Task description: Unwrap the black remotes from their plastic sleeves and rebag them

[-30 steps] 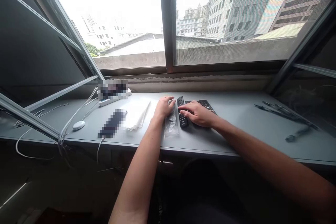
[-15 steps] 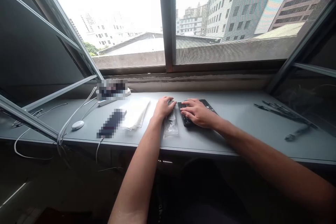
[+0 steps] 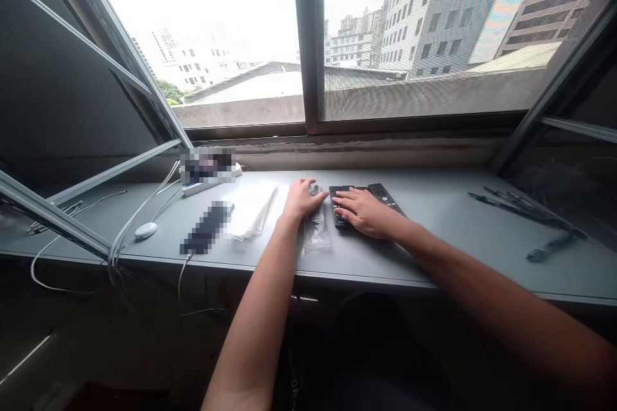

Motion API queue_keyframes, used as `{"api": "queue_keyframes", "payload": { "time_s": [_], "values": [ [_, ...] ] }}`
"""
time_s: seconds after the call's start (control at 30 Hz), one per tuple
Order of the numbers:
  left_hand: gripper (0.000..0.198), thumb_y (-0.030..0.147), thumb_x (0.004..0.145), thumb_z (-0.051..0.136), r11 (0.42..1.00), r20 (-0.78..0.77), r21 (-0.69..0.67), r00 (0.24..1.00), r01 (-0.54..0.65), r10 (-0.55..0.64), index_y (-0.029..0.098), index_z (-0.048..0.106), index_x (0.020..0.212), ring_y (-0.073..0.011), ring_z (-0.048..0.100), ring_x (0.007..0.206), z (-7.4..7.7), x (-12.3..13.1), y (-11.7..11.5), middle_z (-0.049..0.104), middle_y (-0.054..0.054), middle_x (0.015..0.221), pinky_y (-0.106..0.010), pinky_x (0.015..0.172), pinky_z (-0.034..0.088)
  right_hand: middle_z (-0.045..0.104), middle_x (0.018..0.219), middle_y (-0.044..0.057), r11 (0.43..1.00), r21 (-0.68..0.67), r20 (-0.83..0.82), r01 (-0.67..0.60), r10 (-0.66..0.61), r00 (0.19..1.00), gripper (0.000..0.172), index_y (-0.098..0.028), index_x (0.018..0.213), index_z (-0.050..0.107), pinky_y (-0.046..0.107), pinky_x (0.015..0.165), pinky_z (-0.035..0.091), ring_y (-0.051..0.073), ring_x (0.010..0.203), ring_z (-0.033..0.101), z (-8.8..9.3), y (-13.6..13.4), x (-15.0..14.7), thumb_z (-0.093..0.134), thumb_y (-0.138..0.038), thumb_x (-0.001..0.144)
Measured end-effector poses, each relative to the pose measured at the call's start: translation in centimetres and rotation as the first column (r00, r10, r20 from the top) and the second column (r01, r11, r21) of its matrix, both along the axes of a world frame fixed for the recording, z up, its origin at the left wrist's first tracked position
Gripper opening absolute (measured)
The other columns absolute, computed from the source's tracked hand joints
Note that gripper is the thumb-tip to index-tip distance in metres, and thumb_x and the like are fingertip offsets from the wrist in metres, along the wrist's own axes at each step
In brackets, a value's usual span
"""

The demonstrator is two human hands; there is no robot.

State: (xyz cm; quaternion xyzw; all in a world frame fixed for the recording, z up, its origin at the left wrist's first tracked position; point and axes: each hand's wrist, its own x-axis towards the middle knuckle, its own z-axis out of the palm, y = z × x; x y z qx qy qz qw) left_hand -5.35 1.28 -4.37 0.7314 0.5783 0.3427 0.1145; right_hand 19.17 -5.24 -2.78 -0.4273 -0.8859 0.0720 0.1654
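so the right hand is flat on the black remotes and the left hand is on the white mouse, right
Not quite. The right hand is on the black remotes, but the left hand rests on the clear plastic bag beside them. The white mouse lies untouched far to the left on the ledge, as the head view shows.

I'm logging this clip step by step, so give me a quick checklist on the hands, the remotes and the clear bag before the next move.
1. Left hand on the top end of the clear plastic bag: ok.
2. Right hand flat on the black remote: ok.
3. Second remote lies beside it, behind the right hand, partly covered: ok.
4. Bag mouth open: cannot tell, the left hand hides it.
5. Bag lies flat on the grey ledge, next to the remote: ok.
6. Stack of white bags lies apart, to the left of the left hand: ok.
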Motion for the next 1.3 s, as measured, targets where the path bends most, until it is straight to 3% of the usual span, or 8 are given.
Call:
{"api": "queue_keyframes", "payload": {
  "time_s": [0.3,0.43,0.57,0.67,0.73,0.97,1.17,1.3],
  "values": [
    [0.071,0.026,0.075,0.084,0.997,0.179,-0.038,0.981,-0.066,0.072,0.019,0.067,0.144,-0.0329,0.068,0.133,-0.2,-0.2,0.2,0.059,-0.021,0.151,-0.041,0.115,0.051,0.065,0.16,0.02,0.991,0.125,-0.126,0.042,-0.026,0.992,0.059,-0.017,0.153,0.07,0.064,0.128,0.039,0.044,0.155,0.052,0.3,-0.7,-0.7,0.043,-0.053,0.116],
    [0.083,0.017,0.072,0.084,0.981,0.385,-0.088,0.903,-0.171,0.192,0.019,0.059,0.151,-0.0351,0.063,0.141,0.6,-0.6,0.2,0.058,-0.022,0.156,-0.044,0.118,0.05,0.072,0.149,0.02,0.987,0.157,-0.266,0.02,0.022,0.964,0.053,-0.018,0.146,0.073,0.06,0.127,0.043,0.041,0.146,0.061,1.3,-1.4,-1.0,0.047,-0.051,0.114],
    [0.089,0.015,0.08,0.081,0.953,0.781,-0.3,0.584,0.042,0.22,0.024,0.046,0.161,-0.0268,0.074,0.117,2.1,-0.5,-0.1,0.069,-0.018,0.144,-0.041,0.103,0.059,0.076,0.144,0.016,0.998,0.046,-0.432,-0.032,0.049,0.901,0.05,-0.021,0.147,0.072,0.052,0.119,0.052,0.037,0.137,0.069,2.6,-2.4,-1.1,0.051,-0.052,0.114],
    [0.092,0.013,0.084,0.082,0.937,0.948,-0.235,0.273,0.258,0.163,0.022,0.04,0.165,-0.0211,0.077,0.099,3.1,0.0,-0.5,0.075,-0.01,0.114,-0.036,0.093,0.063,0.08,0.137,0.01,0.988,-0.108,-0.501,-0.111,0.042,0.864,0.057,-0.026,0.162,0.061,0.045,0.111,0.056,0.032,0.126,0.075,3.2,-2.9,-1.0,0.05,-0.055,0.115],
    [0.092,0.013,0.085,0.083,0.942,0.977,-0.159,0.184,0.296,0.107,0.025,0.039,0.166,-0.0185,0.077,0.094,3.6,0.4,-0.9,0.073,-0.005,0.105,-0.034,0.094,0.063,0.082,0.134,0.006,0.969,-0.173,-0.502,-0.177,0.068,0.862,0.061,-0.029,0.17,0.052,0.043,0.11,0.055,0.03,0.122,0.077,3.4,-3.1,-0.9,0.048,-0.057,0.116],
    [0.082,0.018,0.094,0.081,0.935,0.993,-0.077,0.113,0.346,0.04,0.033,0.041,0.164,-0.0177,0.079,0.102,4.1,1.9,-1.5,0.072,-0.005,0.123,-0.038,0.103,0.064,0.084,0.119,0.007,0.946,-0.148,-0.491,-0.287,0.182,0.852,0.047,-0.027,0.139,0.08,0.04,0.101,0.056,0.029,0.109,0.076,3.5,-3.2,-1.3,0.055,-0.056,0.112],
    [0.045,0.049,0.108,0.06,0.92,0.981,-0.154,0.163,0.362,0.1,0.018,0.067,0.141,-0.026,0.076,0.122,3.8,1.1,-1.0,0.077,-0.016,0.136,-0.038,0.104,0.063,0.08,0.101,0.005,0.964,-0.181,-0.616,-0.196,0.044,0.787,0.046,-0.023,0.12,0.083,0.034,0.082,0.056,0.024,0.087,0.071,4.0,-3.6,-1.4,0.06,-0.061,0.108],
    [0.04,0.045,0.107,0.059,0.911,0.98,-0.189,0.134,0.365,0.15,0.018,0.071,0.136,-0.0252,0.076,0.125,3.6,0.7,-0.7,0.08,-0.014,0.135,-0.037,0.104,0.063,0.078,0.098,0.005,0.963,-0.215,-0.676,-0.164,-0.026,0.736,0.048,-0.023,0.119,0.081,0.032,0.068,0.052,0.021,0.077,0.066,3.9,-3.5,-1.1,0.062,-0.065,0.106]
  ]
}}
